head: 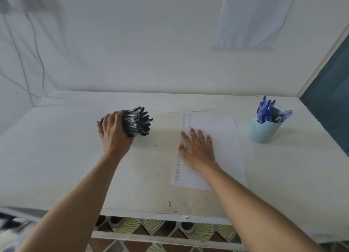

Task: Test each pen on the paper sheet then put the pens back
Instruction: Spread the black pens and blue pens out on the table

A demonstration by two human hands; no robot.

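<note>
left hand (113,132): centre-left of frame, fingers wrapped round a dark round holder (126,129), grasping it from the near side.
dark round holder: tipped over, mouth pointing right; only its rim and a sliver behind the hand show.
black-capped clear pens (138,122): dense bundle sticking out of the holder towards the right, caps fanned out. No print readable on the barrels.
right hand (198,149): centre of frame, palm down, fingers straight and slightly spread, lying flat on the white paper sheet (224,136). Holds nothing.
white paper sheet: flat on the table, right of centre, long side running away from the camera, between the holder and the cup.
test marks (178,166): small dark scribbles in columns down the sheet's left edge; the right hand covers part of them. Too small to read as characters.
light blue plastic cup (264,133): upright, right side of frame, well apart from the sheet's right edge. Small face-like mark on its front, no brand text.
blue pens (265,110): standing in the cup, one leaning out to the right.
printed wall sheet (253,19): upper right on the wall; a line or two of print at top, blurred, unreadable.
white table (66,157): carries all of the above.
cables (35,53): hanging on the wall, upper left.
</note>
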